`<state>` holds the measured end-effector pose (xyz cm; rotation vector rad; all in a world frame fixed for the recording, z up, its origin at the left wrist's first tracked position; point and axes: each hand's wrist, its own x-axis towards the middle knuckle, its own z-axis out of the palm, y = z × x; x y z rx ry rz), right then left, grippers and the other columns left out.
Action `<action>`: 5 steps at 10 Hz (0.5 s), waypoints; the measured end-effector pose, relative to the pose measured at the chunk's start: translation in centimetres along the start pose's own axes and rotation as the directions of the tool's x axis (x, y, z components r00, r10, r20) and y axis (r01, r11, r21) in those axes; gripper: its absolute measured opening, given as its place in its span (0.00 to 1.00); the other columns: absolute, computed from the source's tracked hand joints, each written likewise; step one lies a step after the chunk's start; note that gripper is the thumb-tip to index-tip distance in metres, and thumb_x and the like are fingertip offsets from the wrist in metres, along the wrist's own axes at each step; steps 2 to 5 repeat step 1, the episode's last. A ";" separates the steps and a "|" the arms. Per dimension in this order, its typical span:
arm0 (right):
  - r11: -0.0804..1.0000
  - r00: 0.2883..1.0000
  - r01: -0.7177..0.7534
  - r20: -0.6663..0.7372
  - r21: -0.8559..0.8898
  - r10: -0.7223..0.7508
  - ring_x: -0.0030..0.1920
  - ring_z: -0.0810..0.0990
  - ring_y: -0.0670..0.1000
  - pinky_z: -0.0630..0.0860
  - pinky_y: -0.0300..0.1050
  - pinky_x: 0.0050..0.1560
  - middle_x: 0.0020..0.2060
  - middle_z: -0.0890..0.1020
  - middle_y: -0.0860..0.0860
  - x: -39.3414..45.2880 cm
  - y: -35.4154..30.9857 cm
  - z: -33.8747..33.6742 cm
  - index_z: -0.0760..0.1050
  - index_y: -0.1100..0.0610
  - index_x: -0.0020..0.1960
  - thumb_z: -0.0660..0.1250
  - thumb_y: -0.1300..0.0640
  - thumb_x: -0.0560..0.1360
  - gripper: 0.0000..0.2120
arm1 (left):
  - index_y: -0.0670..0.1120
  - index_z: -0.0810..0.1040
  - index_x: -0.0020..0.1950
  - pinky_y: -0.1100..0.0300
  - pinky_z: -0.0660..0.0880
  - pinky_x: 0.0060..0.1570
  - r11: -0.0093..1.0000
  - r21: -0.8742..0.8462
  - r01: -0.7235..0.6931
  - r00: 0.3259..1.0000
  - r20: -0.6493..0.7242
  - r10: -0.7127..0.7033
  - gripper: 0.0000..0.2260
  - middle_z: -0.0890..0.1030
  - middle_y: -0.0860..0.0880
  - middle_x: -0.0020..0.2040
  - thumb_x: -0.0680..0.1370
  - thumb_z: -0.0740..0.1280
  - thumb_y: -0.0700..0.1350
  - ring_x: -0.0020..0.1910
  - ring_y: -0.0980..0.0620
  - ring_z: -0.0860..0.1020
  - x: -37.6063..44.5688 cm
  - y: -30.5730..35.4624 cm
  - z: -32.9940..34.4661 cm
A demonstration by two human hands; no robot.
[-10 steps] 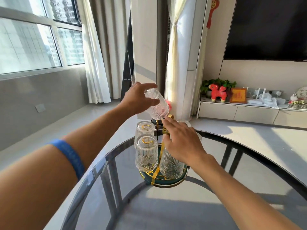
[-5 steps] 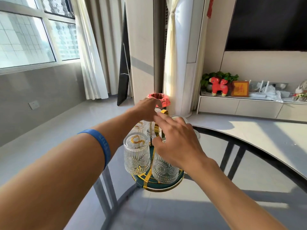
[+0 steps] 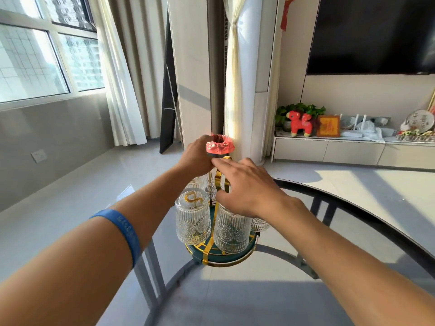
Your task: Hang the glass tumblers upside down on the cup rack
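A gold-and-green cup rack (image 3: 220,257) stands on the round glass table (image 3: 367,215). Ribbed glass tumblers hang upside down on it: one at front left (image 3: 193,220), one at front right (image 3: 231,231), one at the right (image 3: 259,225) mostly hidden by my wrist, and one at far left (image 3: 195,182). My left hand (image 3: 196,157) grips the base of a far tumbler (image 3: 211,184), which is upright-inverted at the rack's back. My right hand (image 3: 247,187) lies over the rack's gold centre post (image 3: 223,182), thumb and fingers around it, just above the front right tumbler.
A bin with a red bag (image 3: 220,147) stands on the floor just behind the rack. The table's dark rim curves off to the right. A low white cabinet (image 3: 329,151) with ornaments runs along the right wall under a dark screen. Curtains and a window are at left.
My left hand has brought the tumbler down from a tilted position above the rack onto the rack's far side. My right hand has stayed on the rack's top.
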<state>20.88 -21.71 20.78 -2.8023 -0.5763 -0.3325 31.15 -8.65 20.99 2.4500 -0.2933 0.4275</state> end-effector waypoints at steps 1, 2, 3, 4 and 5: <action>0.996 0.999 -0.002 -0.033 0.087 0.005 0.72 0.62 0.56 0.62 0.56 0.70 0.77 0.61 0.46 -1.5 0.1 -1.7 0.56 0.49 0.77 0.62 0.48 0.75 0.33 | 0.47 0.72 0.69 0.53 0.73 0.59 0.963 -0.259 0.071 0.983 -0.144 -0.111 0.24 0.77 0.43 0.66 0.74 0.71 0.40 0.62 0.44 0.76 -1.8 0.9 -2.8; 0.996 0.999 -0.002 -0.033 0.087 0.005 0.72 0.62 0.56 0.62 0.56 0.70 0.77 0.61 0.46 -1.5 0.1 -1.7 0.56 0.49 0.77 0.62 0.48 0.75 0.33 | 0.47 0.72 0.69 0.53 0.73 0.59 0.963 -0.259 0.071 0.983 -0.144 -0.111 0.24 0.77 0.43 0.66 0.74 0.71 0.40 0.62 0.44 0.76 -1.8 0.9 -2.8; 0.996 0.999 -0.002 -0.033 0.087 0.005 0.72 0.62 0.56 0.62 0.56 0.70 0.77 0.61 0.46 -1.5 0.1 -1.7 0.56 0.49 0.77 0.62 0.48 0.75 0.33 | 0.47 0.72 0.69 0.53 0.73 0.59 0.963 -0.259 0.071 0.983 -0.144 -0.111 0.24 0.77 0.43 0.66 0.74 0.71 0.40 0.62 0.44 0.76 -1.8 0.9 -2.8; 0.996 0.999 -0.002 -0.033 0.087 0.005 0.72 0.62 0.56 0.62 0.56 0.70 0.77 0.61 0.46 -1.5 0.1 -1.7 0.56 0.49 0.77 0.62 0.48 0.75 0.33 | 0.47 0.72 0.69 0.53 0.73 0.59 0.963 -0.259 0.071 0.983 -0.144 -0.111 0.24 0.77 0.43 0.66 0.74 0.71 0.40 0.62 0.44 0.76 -1.8 0.9 -2.8; 0.996 0.999 -0.002 -0.033 0.087 0.005 0.72 0.62 0.56 0.62 0.56 0.70 0.77 0.61 0.46 -1.5 0.1 -1.7 0.56 0.49 0.77 0.62 0.48 0.75 0.33 | 0.47 0.72 0.69 0.53 0.73 0.59 0.963 -0.259 0.071 0.983 -0.144 -0.111 0.24 0.77 0.43 0.66 0.74 0.71 0.40 0.62 0.44 0.76 -1.8 0.9 -2.8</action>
